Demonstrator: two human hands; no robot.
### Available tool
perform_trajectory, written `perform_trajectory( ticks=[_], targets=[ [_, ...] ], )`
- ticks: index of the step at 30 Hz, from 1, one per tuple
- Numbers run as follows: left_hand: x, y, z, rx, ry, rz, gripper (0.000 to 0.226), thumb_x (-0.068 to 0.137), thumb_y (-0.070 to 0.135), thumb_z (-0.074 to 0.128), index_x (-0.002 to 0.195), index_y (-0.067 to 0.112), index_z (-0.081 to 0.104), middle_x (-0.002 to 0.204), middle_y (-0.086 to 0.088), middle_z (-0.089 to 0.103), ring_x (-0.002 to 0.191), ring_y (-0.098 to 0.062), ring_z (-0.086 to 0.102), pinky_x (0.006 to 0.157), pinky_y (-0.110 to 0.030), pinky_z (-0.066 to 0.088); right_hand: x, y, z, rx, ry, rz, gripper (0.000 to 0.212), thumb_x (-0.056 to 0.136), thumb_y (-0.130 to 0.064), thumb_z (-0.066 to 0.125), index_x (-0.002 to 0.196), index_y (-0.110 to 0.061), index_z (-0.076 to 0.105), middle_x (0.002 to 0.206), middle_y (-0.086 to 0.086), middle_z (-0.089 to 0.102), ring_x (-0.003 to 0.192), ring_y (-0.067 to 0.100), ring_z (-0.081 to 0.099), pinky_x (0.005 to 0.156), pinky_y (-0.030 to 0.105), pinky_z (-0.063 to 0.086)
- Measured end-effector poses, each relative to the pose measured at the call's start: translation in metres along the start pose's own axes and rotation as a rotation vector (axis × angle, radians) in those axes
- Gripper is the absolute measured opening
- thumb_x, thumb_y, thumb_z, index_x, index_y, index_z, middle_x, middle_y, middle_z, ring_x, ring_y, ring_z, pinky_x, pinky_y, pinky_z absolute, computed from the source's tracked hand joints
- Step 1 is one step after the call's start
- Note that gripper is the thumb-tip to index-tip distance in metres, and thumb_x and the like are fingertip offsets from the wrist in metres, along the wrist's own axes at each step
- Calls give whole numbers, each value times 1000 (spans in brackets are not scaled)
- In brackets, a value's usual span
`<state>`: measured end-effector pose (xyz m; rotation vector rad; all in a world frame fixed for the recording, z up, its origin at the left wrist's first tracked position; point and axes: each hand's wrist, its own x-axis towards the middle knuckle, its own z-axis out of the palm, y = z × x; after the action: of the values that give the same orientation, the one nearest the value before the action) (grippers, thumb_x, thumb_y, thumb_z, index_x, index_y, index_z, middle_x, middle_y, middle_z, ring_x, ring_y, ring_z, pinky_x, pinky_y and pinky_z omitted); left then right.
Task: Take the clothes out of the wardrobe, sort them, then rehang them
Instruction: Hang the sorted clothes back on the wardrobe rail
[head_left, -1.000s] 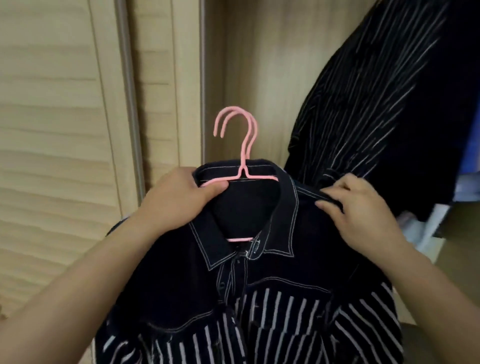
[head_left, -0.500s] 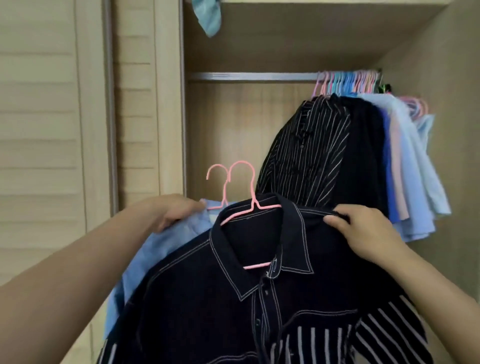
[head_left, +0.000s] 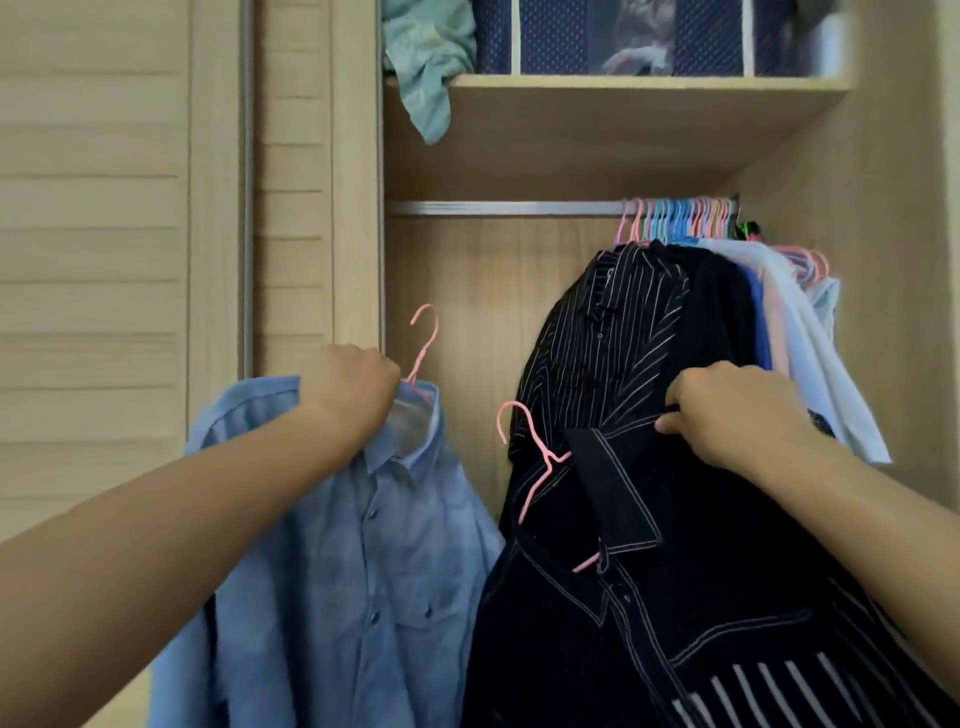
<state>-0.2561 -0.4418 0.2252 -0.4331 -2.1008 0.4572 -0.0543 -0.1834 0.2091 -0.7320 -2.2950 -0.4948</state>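
Observation:
My left hand (head_left: 349, 392) grips the shoulder of a light blue shirt (head_left: 353, 561) on a pink hanger (head_left: 423, 343), held up at the left of the open wardrobe. My right hand (head_left: 727, 415) pinches the shoulder of a dark navy shirt (head_left: 675, 571) with white stitching and striped lower panels; its pink hanger (head_left: 530, 452) tilts to the left. Behind it a black pinstriped shirt (head_left: 602, 353) hangs on the metal rail (head_left: 498, 209), with several more black, blue and white garments (head_left: 789, 322) bunched at the rail's right end.
A louvred sliding door (head_left: 119, 234) stands at the left. The shelf (head_left: 623, 85) above the rail carries a teal cloth (head_left: 426, 67) hanging over its edge and a navy fabric storage box (head_left: 597, 36). The rail's left half is bare.
The view has tilted up to show the rail and shelf. My left hand has pulled the blue shirt out to the left, apart from the navy shirt, which my right hand keeps holding.

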Motion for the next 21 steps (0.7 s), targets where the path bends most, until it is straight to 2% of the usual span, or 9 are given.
perform_trajectory(
  ticks=[3,7,9,11,12,16,18,19,21],
  targets=[
    [7,-6,-13,121,21,26,27,102,16,46,115,26,68,113,4,68,107,-19,67,71,-29,40,19,-5,-20,-82,89,4,33,91,-50,63,105,-21,68,104,10,68,93,31,65,69,32,42],
    [16,-22,-30,167,72,6,26,102,18,46,115,26,67,112,5,67,108,-20,66,77,-30,44,64,-11,-52,-149,260,125,30,91,-39,67,96,-10,65,81,10,58,71,29,55,64,31,38],
    [16,-22,-30,143,77,12,24,103,20,46,114,24,66,114,3,67,110,-22,65,76,-30,41,85,-17,-63,-123,328,192,23,92,-29,66,101,-9,66,92,14,64,85,32,62,68,32,37],
    [14,-22,-24,135,62,9,23,102,19,46,113,23,66,113,2,67,109,-22,65,74,-31,39,98,-28,-63,-59,258,220,21,91,-19,61,108,-6,65,105,16,66,96,34,63,71,34,39],
    [12,-23,-18,133,50,4,23,101,18,47,113,23,66,112,2,67,108,-22,66,73,-31,39,102,-35,-59,-30,158,187,21,91,-15,59,109,-5,64,106,16,64,92,34,62,71,34,42],
    [8,-30,9,105,1,15,25,101,17,46,115,24,65,116,1,67,110,-22,65,72,-30,38,117,-66,-25,188,-408,-58,16,92,-15,62,100,-1,67,95,8,64,83,25,62,73,30,53],
    [10,-35,16,79,-13,2,27,100,18,45,118,24,64,118,1,66,111,-23,65,75,-31,43,122,-71,-12,275,-395,-69,13,91,-14,62,94,-1,64,91,7,61,84,23,59,75,31,50],
    [13,-36,19,64,-22,-13,27,100,18,45,120,24,63,119,0,66,112,-23,64,78,-32,46,126,-71,-11,295,-334,-49,13,92,-13,60,94,-1,64,91,8,59,83,23,56,74,30,46],
    [20,-36,19,46,-17,-31,26,100,19,45,122,22,60,121,0,64,114,-24,63,79,-32,46,137,-66,-16,322,-195,14,17,94,-13,55,81,-2,57,97,13,61,79,25,55,71,29,43]
  ],
)
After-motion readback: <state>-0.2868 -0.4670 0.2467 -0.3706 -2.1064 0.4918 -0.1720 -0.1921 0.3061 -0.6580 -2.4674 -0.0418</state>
